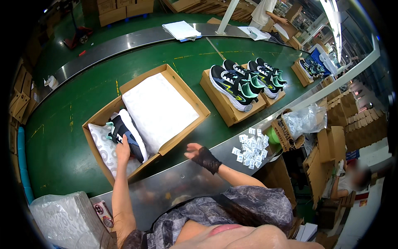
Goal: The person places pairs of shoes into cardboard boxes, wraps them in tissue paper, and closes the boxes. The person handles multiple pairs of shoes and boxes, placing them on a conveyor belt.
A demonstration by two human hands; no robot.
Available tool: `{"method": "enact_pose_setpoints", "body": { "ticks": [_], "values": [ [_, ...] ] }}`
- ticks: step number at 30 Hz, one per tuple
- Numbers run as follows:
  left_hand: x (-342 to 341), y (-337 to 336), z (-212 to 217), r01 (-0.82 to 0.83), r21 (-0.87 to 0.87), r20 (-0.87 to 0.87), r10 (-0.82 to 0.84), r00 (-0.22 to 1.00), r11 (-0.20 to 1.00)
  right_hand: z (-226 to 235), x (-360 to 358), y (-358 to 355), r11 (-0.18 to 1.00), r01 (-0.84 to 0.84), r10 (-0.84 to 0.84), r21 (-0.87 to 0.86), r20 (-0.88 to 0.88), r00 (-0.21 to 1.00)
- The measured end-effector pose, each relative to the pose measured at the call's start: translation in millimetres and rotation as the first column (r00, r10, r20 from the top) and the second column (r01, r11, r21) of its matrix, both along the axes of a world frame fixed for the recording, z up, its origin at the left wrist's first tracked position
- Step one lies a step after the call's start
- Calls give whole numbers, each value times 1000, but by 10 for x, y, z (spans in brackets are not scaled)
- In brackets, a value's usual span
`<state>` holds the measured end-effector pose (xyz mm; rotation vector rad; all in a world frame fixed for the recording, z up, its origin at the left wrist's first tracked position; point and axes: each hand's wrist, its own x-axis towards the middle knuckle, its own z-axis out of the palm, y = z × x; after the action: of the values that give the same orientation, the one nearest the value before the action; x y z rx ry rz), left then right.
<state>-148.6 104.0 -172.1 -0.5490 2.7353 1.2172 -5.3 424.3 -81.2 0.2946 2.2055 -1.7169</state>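
My left hand [123, 150] grips a dark sneaker [132, 137] with a white sole and mint lining. The shoe is tilted on its side in the left part of an open cardboard shoebox [183, 132]. Grey-patterned wrapping paper [98, 141] lies beneath and beside it. White paper [159, 108] covers the right part of the box. Over the metal edge, just right of the box, my right hand [194, 151] is empty, its fingers apart, with a black wrist cover. Nearest to it on the right is a pile of small white sachets [251, 150].
Two pairs of black sneakers [233, 85] stand on closed boxes to the right, with more shoes [311, 67] farther along the green belt [62, 153]. A carton of sachets [287, 133] is at right. Wrapped paper [66, 213] and a phone [102, 213] lie at lower left.
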Motion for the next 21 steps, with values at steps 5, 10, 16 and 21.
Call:
{"method": "enact_pose_setpoints", "body": {
  "ticks": [5, 10, 16, 21],
  "values": [
    [101, 160, 443, -54, 302, 204, -9, 979, 952, -26, -281, -232, 820, 277, -187, -500, 222, 957],
    [189, 269, 496, -86, 407, 230, -11, 973, 910, -318, -565, -490, 580, 464, -319, -670, 338, 885],
    [439, 450, 400, 86, 408, 58, -120, 991, 909, -146, -346, -293, 806, 497, -417, -321, 287, 862],
    [420, 780, 319, 207, 298, 77, -239, 968, 932, -66, -80, -111, 866, 491, -499, -92, -100, 861]
  ]
}}
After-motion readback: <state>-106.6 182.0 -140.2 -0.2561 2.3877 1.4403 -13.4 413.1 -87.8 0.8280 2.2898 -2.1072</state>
